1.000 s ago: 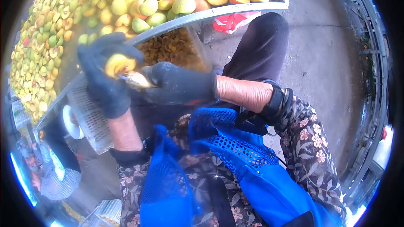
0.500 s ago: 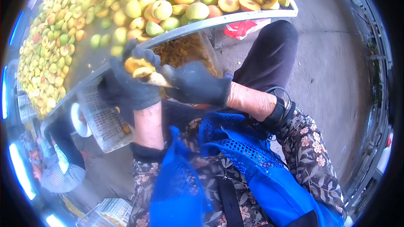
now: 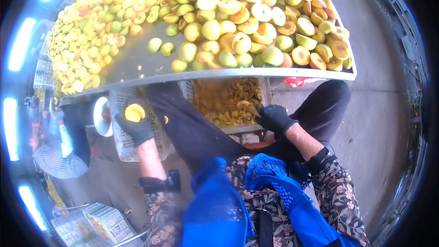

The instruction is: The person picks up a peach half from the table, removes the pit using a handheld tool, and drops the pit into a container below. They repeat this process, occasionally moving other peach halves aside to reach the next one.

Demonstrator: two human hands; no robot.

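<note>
My left hand, in a dark glove, is closed around a yellow peach half above a white slatted crate. The fruit's pale yellow side shows; part of the fingers is hidden. On the other side, my gloved right hand is closed on a small hand tool with a dull brownish end pointing left. Its exact kind is hard to make out. Below that tool lies a bin of brownish-yellow fruit scraps.
A metal-edged table heaped with halved peaches spans the top. My knees straddle the bin. A white round object stands left of the crate. Another person is at far left, and more crates stand at lower left.
My hands have come apart from working together on the peach. The left has moved down and left with a peach half; the right has gone right with the tool. The view has shifted.
</note>
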